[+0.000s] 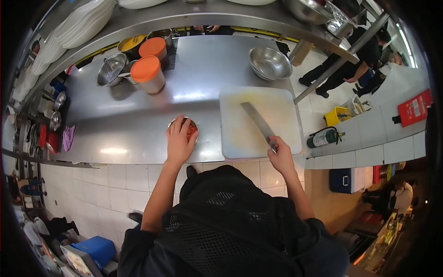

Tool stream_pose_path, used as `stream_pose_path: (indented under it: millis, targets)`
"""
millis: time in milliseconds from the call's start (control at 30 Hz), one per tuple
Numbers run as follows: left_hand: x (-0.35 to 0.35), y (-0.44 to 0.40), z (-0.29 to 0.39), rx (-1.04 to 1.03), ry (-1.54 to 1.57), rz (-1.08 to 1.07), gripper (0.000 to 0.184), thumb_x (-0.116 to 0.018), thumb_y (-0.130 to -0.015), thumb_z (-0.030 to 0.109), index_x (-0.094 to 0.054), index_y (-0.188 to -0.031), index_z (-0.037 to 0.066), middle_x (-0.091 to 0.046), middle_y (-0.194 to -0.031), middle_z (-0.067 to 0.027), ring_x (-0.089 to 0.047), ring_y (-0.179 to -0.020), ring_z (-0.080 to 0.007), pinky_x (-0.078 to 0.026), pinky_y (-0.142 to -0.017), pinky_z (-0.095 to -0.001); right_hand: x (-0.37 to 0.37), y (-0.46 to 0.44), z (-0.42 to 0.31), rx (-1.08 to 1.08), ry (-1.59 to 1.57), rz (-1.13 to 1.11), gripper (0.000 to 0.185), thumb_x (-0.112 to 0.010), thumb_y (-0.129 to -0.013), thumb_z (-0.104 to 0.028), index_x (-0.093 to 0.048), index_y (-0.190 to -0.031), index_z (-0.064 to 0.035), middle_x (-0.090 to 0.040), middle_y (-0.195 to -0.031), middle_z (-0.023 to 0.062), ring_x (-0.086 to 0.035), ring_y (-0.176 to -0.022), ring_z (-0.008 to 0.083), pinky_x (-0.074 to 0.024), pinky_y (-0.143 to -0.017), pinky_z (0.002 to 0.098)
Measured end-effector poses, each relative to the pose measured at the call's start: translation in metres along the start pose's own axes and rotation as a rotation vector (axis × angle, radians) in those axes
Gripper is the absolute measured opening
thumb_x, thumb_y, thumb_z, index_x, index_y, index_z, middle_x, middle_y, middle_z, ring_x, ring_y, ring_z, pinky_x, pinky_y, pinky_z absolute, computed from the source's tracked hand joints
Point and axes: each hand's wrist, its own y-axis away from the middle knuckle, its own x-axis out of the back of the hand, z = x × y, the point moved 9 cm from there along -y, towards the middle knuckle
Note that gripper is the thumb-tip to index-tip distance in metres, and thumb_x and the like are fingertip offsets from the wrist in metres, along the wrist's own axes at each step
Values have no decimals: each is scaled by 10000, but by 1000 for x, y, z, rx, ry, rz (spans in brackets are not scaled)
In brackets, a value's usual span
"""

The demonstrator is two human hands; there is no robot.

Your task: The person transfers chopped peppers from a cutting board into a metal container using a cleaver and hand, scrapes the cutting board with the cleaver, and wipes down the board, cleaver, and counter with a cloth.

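Observation:
My left hand [180, 140] lies over a small round bowl [171, 123] on the steel table, its fingers curved across the top and the thumb along the right side. Chopped red food [191, 128] shows between the fingers; part of the bowl is hidden beneath the hand. In my right hand [280, 154] is the handle of a kitchen knife [257, 121]. Its wide blade rests over the white cutting board [235, 138], tip pointing away and to the left. Faint yellow stains mark the board.
Behind the board stands a metal bowl [271, 63]. Two orange-lidded containers [146, 75], a bowl with a whisk [110, 69] and a pot of yellow food [131, 43] stand at the back left. A plate shelf [184, 19] overhangs the steel table [138, 117]. A purple cloth [68, 137] lies left.

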Motion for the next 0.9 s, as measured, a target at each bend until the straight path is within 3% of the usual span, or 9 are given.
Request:
stream_pose_path:
  millis: [67, 133, 267, 433, 600, 667, 800, 867, 900]
  targets:
    - [-9, -16, 13, -15, 187, 39, 455, -671, -942, 277, -623, -1321, 29, -512, -1458, -197, -459, -1337, -422, -372, -1102, -514, 4, -12, 14, 49, 117, 159, 444, -667, -816, -48, -640, -1257, -93, -661, -1076, 197, -668, -945, 376, -538, -830, 452]
    - [-10, -29, 33, -74, 253, 111, 332, -690, -898, 104, -656, -1217, 16, -620, -1267, -178, -562, -1166, -376, -470, -982, -434, 0, -29, 23, 36, 137, 180, 433, -670, -824, -56, -637, -1253, -95, -658, -1102, 189, -663, -973, 385, -538, -844, 457]
    - [-12, -41, 34, -84, 263, 124, 259, -673, -896, 68, -681, -1145, -2, -669, -1133, -178, -620, -1033, -380, -509, -907, -441, -15, -56, 54, 76, 171, 163, 383, -673, -838, -74, -640, -1219, -101, -654, -1125, 169, -654, -1008, 389, -539, -852, 464]
    - [26, -9, -41, 317, 366, 398, 178, -615, -937, 17, -709, -1080, -28, -711, -955, -172, -683, -817, -304, -544, -778, -383, -23, -58, 74, 104, 150, 214, 383, -648, -829, -49, -644, -1208, -100, -656, -1126, 162, -655, -1019, 384, -534, -862, 464]
    - [32, 41, -125, 569, 327, 611, 222, -647, -939, 64, -699, -1132, -33, -723, -998, -174, -693, -876, -274, -541, -788, -367, -21, -61, 58, 123, 199, 225, 378, -643, -828, -52, -647, -1204, -86, -654, -1093, 170, -662, -988, 372, -533, -847, 456]
    - [4, 41, -138, 678, 359, 307, 291, -693, -911, 149, -687, -1144, -25, -722, -961, -177, -694, -855, -287, -539, -785, -392, -9, -60, 27, 223, 461, 420, 371, -652, -837, -66, -648, -1207, -81, -656, -1075, 165, -654, -946, 361, -531, -833, 452]
    - [-21, 46, -135, 687, 453, 178, 282, -709, -859, 198, -671, -1048, -8, -708, -869, -192, -696, -826, -338, -537, -767, -434, -32, -82, -34, 537, 305, 398, 363, -686, -845, -58, -655, -1206, -69, -650, -1047, 145, -643, -821, 308, -536, -759, 404]
    - [-2, 51, -122, 791, 314, 111, 194, -687, -824, 172, -622, -900, 6, -679, -794, -212, -686, -806, -397, -532, -739, -467, -87, -94, -63, 417, -36, -24, 354, -723, -849, -47, -663, -1197, -61, -641, -1009, 104, -610, -716, 217, -522, -680, 340]
    - [3, 54, -121, 768, 296, 155, 187, -675, -798, 159, -572, -830, 6, -667, -792, -238, -666, -809, -436, -526, -727, -489, -115, -93, -76, 428, -108, -118, 349, -734, -852, -88, -662, -1192, -53, -639, -1006, 120, -620, -724, 235, -528, -689, 358]
